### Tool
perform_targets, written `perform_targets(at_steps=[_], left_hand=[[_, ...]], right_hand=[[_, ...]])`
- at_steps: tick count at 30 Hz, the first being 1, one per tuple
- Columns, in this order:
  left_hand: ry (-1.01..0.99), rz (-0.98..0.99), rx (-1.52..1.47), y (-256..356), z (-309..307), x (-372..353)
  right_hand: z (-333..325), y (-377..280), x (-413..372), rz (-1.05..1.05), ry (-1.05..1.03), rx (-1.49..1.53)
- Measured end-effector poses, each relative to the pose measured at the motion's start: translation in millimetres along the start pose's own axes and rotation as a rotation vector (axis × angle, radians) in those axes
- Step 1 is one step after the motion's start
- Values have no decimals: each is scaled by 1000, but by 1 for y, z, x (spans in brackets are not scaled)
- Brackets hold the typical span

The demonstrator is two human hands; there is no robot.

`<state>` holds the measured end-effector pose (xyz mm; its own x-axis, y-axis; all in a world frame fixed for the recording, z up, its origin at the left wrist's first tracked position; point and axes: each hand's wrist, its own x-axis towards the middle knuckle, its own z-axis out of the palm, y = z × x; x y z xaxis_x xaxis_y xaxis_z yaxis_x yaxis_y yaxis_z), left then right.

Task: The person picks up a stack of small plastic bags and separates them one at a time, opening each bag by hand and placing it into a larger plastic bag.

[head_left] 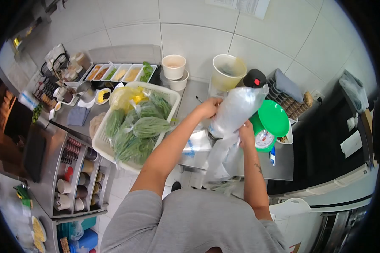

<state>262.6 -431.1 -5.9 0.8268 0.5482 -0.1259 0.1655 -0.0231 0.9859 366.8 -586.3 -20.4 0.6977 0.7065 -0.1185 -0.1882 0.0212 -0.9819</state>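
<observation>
A thick roll of clear plastic bags (237, 110) is held up in front of me above the steel counter. My left hand (210, 108) is closed on the roll's left side, its fingers partly hidden. My right hand (245, 134) pinches the loose plastic lower down, where a strip of unrolled bag (223, 158) hangs toward the counter's front edge. Just right of my right hand stands a green kitchen scale (273, 120) with a round dial. Below my left forearm lies a flat stack of clear bags (198, 142).
Left of my arms, a white plastic basket (100, 143) holds bagged green vegetables (145, 126). Behind are a tray of toppings (121, 74), white tubs (173, 67) and a yellowish bucket (229, 71). Stacked brown cups (293, 103) stand at the right, near a blue marker (273, 156).
</observation>
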Motion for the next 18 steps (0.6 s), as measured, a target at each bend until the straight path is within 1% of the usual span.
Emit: perform_targets(at_steps=[2, 5, 8, 11, 12, 14, 17, 18], left_hand=[[-27, 2, -29, 1, 0, -6], [-50, -81, 34, 9, -3, -6], [-64, -241, -149, -17, -5, 19], [-110, -404, -64, -27, -6, 31], [-54, -403, -150, -33, -1, 32], [69, -397, -317, -47, 4, 30], [376, -175, -244, -27, 11, -4], [509, 17, -109, -31, 17, -9]], right_hand=[[0, -1, -3, -47, -24, -37], [-1, -3, 8, 42, -61, -138], [1, -3, 20, 140, -54, -15], [0, 0, 24, 291, -44, 68], [0, 0, 20, 277, -30, 98], [6, 0, 11, 244, -12, 161], [8, 31, 4, 22, 123, 263], [10, 36, 0, -7, 179, 229]])
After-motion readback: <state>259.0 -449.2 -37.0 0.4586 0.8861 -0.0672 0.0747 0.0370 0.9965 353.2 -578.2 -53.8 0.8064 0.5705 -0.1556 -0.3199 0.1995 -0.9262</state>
